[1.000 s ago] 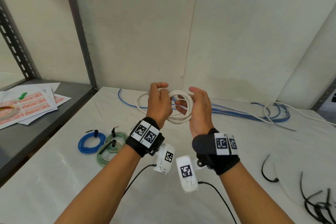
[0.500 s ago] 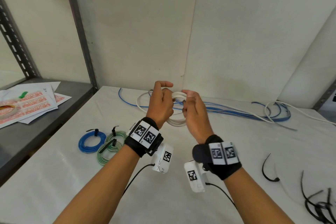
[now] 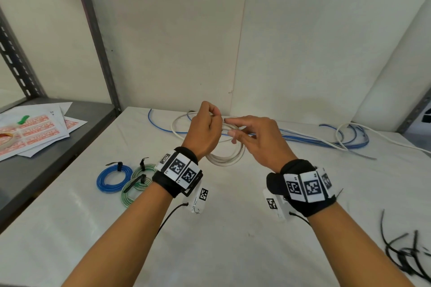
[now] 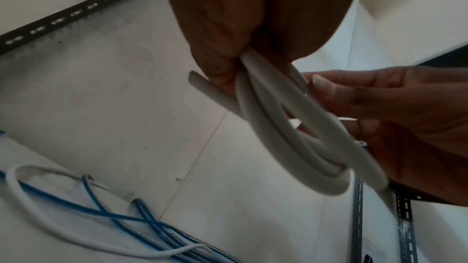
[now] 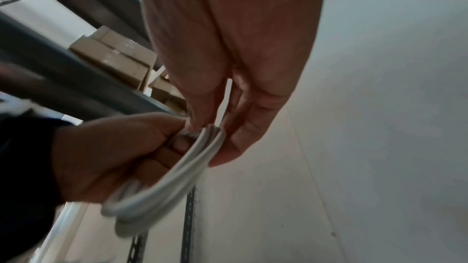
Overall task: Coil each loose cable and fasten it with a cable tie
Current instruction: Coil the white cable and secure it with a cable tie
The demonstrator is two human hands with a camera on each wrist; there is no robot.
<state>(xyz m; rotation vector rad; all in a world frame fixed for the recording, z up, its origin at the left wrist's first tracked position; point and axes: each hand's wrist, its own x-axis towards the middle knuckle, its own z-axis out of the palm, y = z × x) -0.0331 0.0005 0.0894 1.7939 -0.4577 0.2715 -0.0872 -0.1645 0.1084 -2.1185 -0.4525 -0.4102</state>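
A white cable coil (image 3: pixel 225 158) hangs above the table, wound in several loops. My left hand (image 3: pixel 210 123) grips its top in a fist; a short cable end (image 4: pixel 202 85) sticks out past the fingers. From the right, my right hand (image 3: pixel 233 127) pinches the coil's strands (image 5: pixel 162 183) between thumb and fingers, right beside the left hand. Loose blue cable (image 3: pixel 326 143) and another loose white cable (image 3: pixel 340 133) lie along the back of the table. Black cable ties (image 3: pixel 405 254) lie at the front right.
A tied blue coil (image 3: pixel 112 179) and two tied green coils (image 3: pixel 135 187) lie on the table (image 3: pixel 233 228) at the left. A grey shelf (image 3: pixel 70 144) further left holds printed sheets (image 3: pixel 35 133) and a tape roll (image 3: pixel 4 140). The wall stands close behind.
My right hand swung out to the right and now reaches in with its fingertips at the coil's top. The coil hangs lower under the left hand.
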